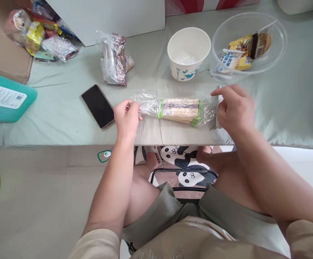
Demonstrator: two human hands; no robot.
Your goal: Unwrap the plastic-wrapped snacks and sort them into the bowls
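Beige shirt cloth (213, 246) and olive-grey shorts (156, 216) fill the near side, below both hands. Between the hands, a pale tan, slatted bundle with green ends (180, 109) lies in a clear, crinkled plastic wrapper (148, 104) on the grey-green, cloth-covered tabletop (145, 135). The left hand (126, 120) is closed in a pinch on the wrapper's near end, apparently to keep it stretched flat. The right hand (236, 108) has its index finger extended, the others curled beside a slim white object (219, 115); whether it grips that is hidden. Just outside the left hand lies a black, flat phone (98, 106). Beyond the hands, a white paper tub with teal print (184, 73) stands upright, probably set back for working room.
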